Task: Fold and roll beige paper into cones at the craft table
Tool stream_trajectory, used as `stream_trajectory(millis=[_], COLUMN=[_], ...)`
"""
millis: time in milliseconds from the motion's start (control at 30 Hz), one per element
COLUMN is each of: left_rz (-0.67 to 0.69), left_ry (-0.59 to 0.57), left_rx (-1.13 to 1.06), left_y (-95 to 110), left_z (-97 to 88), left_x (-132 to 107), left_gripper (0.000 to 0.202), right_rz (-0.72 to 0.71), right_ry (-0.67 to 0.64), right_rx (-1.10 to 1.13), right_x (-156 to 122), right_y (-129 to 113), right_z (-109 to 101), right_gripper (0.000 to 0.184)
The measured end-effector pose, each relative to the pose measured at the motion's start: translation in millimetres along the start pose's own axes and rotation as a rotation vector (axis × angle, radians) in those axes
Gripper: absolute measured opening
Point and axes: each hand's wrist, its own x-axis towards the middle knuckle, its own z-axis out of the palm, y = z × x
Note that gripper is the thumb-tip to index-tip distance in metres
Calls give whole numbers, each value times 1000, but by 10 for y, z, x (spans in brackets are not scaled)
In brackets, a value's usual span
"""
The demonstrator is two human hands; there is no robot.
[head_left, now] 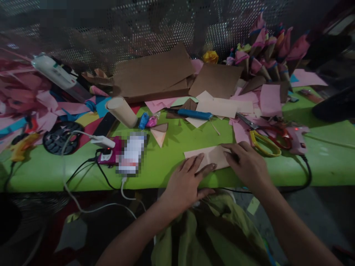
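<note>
A pale beige piece of paper (212, 157) lies near the front edge of the green table, with a crease showing near its middle. My left hand (187, 177) rests over its left part, fingers spread and the thumb apart near the table edge. At the paper's right end, my right hand (248, 162) has its fingers bent over the edge and closed on it; the fingers cover that end. Just right of this hand lie scissors (264, 142) with yellow and red handles. A blue-handled cutter (195, 113) lies behind the paper.
A phone (131, 153) on a charging cable lies left of my hands, beside a cardboard tube (122, 111). A glue gun (297, 139) with a black cord sits at the right. Brown sheets (155, 74) and pink paper cones (266, 55) stand along the back.
</note>
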Motion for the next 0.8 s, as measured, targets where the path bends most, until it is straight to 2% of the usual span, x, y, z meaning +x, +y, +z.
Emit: stream_trajectory(millis=[100, 167, 300, 400, 467, 500, 600, 800], left_rz=[7, 7, 20, 36, 37, 35, 27, 18], left_ry=[5, 6, -8, -21, -29, -31, -14, 9], left_rx=[10, 19, 31, 33, 39, 44, 63, 76], left_y=[-3, -3, -13, -25, -27, -26, -19, -25], left_z=[13, 20, 27, 23, 20, 20, 24, 36], left_x=[2, 1, -2, -3, -5, -5, -6, -25], left_gripper=[67, 65, 68, 68, 64, 62, 61, 67], right_rz=[21, 21, -81, -280, -343, -361, -354, -279], right_ry=[6, 54, 174, 77, -39, -52, -55, -24], right_rx=[62, 78, 26, 103, 79, 53, -38, -139], right_x=[17, 4, -181, -430, -583, -644, -756, -807], right_y=[30, 18, -158, -360, -452, -471, -423, -159], right_z=[-4, -46, -148, -112, -36, 2, 58, -50], right_gripper=[28, 30, 34, 47, 56, 59, 65, 61])
